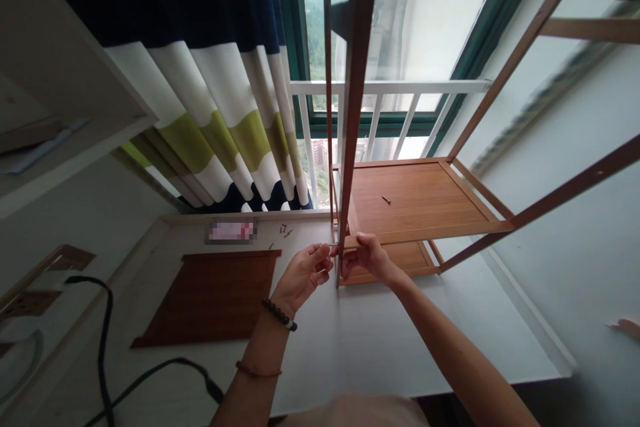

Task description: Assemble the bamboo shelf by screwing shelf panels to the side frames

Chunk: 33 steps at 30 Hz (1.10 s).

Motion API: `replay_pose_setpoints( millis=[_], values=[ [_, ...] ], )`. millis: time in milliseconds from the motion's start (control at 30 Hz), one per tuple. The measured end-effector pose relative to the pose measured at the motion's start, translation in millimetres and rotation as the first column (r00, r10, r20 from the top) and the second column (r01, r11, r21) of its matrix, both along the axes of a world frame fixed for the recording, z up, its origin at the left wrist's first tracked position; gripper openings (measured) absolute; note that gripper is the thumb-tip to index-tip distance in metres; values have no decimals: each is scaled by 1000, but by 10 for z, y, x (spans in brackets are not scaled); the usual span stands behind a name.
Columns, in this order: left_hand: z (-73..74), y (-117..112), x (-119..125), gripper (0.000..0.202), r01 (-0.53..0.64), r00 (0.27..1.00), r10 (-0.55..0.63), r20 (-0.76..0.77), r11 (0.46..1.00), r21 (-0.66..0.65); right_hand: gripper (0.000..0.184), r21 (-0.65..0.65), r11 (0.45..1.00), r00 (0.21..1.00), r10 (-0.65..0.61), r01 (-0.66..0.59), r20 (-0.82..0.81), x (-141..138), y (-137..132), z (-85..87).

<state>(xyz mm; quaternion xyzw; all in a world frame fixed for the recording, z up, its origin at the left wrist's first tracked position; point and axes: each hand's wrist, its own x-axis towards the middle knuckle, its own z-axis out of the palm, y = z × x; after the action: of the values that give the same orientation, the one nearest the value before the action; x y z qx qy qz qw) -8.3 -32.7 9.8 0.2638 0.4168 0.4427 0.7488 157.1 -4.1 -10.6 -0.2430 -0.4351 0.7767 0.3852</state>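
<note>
A wooden rack stands on the white surface, with an upright post (356,80) in front of me. My left hand (309,268) is closed in a pinch on a thin metal piece (333,245) at the post's left side; its exact kind is too small to make out. On the other side of that post, my right hand (369,259) grips the front corner of the wooden shelf (420,197), with the fingers partly behind the edge. One dark screw (386,200) lies on this shelf. A lower shelf (400,259) shows beneath it.
To the left, a separate wooden panel (210,297) lies flat, with several screws (285,231) and a blurred-out packet (231,231) behind it. A black cable (105,333) runs at lower left. Striped curtain (210,127), white railing (390,87) and window stand behind.
</note>
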Motion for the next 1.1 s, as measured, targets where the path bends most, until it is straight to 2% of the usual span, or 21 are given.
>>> replay_pose_setpoints(
  millis=[67, 133, 267, 367, 500, 567, 667, 733, 833, 933, 1100],
  values=[
    [12, 59, -61, 31, 80, 997, -80, -15, 997, -8, 36, 8, 1000, 1000, 6, -6, -4, 4, 3, -4],
    [27, 121, -104, 32, 108, 994, -108, -28, 994, -3, 38, 6, 1000, 1000, 28, -28, 12, 14, 10, -11],
    [94, 222, -140, 39, 60, 994, -54, -95, 996, 67, 41, 4, 999, 998, 42, -43, 44, 30, 15, -12],
    [142, 252, -149, 45, 12, 987, 27, -161, 971, 237, 39, 2, 1000, 999, 25, -25, 41, 26, 7, 14],
    [176, 221, -134, 45, -32, 949, 184, -256, 866, 500, 36, -10, 1000, 1000, 3, -3, 31, 15, 1, 45],
    [181, 184, -111, 36, -50, 938, 242, -248, 802, 595, 37, 2, 1000, 999, 9, -10, 37, 15, 8, 38],
    [139, 105, -66, 16, -80, 926, 311, -213, 714, 695, 38, 17, 999, 998, 39, -40, 46, 23, 24, 4],
    [60, 40, -28, 8, -99, 915, 346, -206, 689, 718, 39, 18, 999, 998, 50, -51, 49, 27, 30, -13],
    [-103, -60, 36, 16, -149, 908, 378, -182, 697, 702, 36, 18, 999, 998, 48, -49, 41, 27, 27, -3],
    [-222, -135, 81, 15, -187, 924, 360, -128, 718, 671, 34, 32, 997, 997, 65, -66, 34, 26, 17, 21],
    [-233, -177, 41, 20, -132, 930, 325, -172, 731, 669, 38, 35, 997, 996, 68, -69, 52, 34, 15, -5]
  ],
)
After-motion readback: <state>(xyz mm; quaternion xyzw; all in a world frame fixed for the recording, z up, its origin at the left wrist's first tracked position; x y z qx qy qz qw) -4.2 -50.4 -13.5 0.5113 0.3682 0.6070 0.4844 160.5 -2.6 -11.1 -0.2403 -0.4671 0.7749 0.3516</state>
